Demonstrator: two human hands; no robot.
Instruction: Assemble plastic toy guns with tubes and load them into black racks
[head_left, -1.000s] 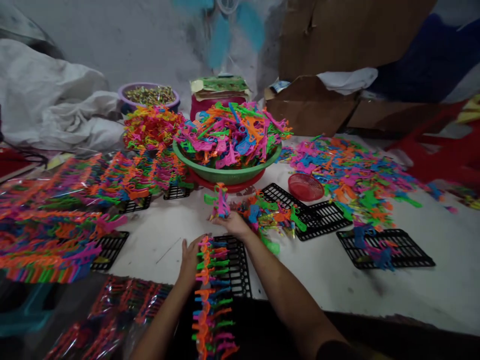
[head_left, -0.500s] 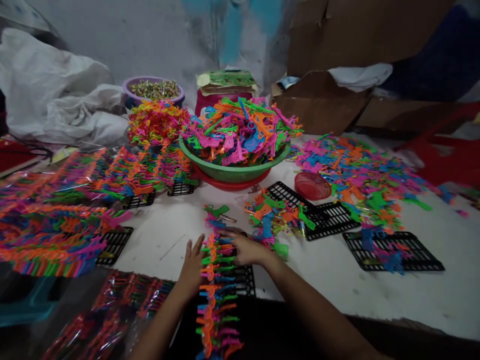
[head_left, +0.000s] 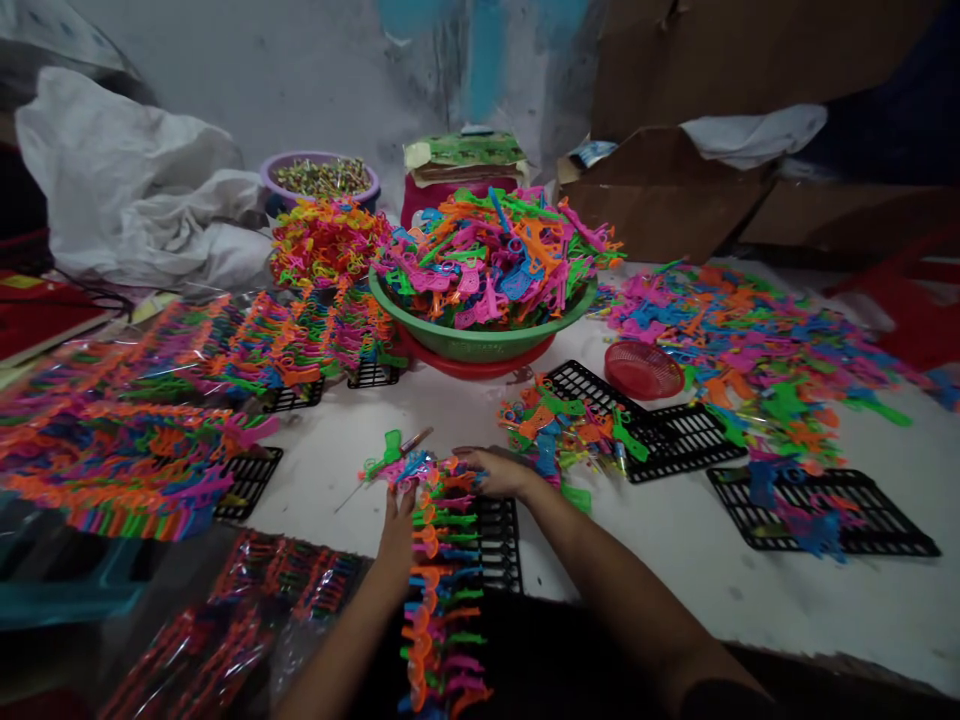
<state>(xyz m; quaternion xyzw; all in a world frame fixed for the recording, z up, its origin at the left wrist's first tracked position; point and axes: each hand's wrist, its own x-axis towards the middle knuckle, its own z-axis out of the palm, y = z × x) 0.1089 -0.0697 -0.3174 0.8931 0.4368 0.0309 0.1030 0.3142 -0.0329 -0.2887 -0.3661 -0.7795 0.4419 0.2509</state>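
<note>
In the lower middle of the frame a black grid tray (head_left: 501,545) carries one row of small bright plastic toy guns (head_left: 439,590), too many and too tightly packed to count. The left hand (head_left: 396,530) lies flat along the row's left side, fingers extended and loose, gripping nothing that shows. The right hand (head_left: 501,472) rests on the row's far end with fingers spread over the toys; whether it pinches one cannot be told. Just beyond the fingertips lies one green toy gun (head_left: 386,452). Farther up sits one green basin (head_left: 487,335) heaped with toys, one small red basket (head_left: 643,368) to its right, and one purple bowl (head_left: 319,180) at upper left. Four more black grids (head_left: 825,510) show partly around the white table (head_left: 720,560).
</note>
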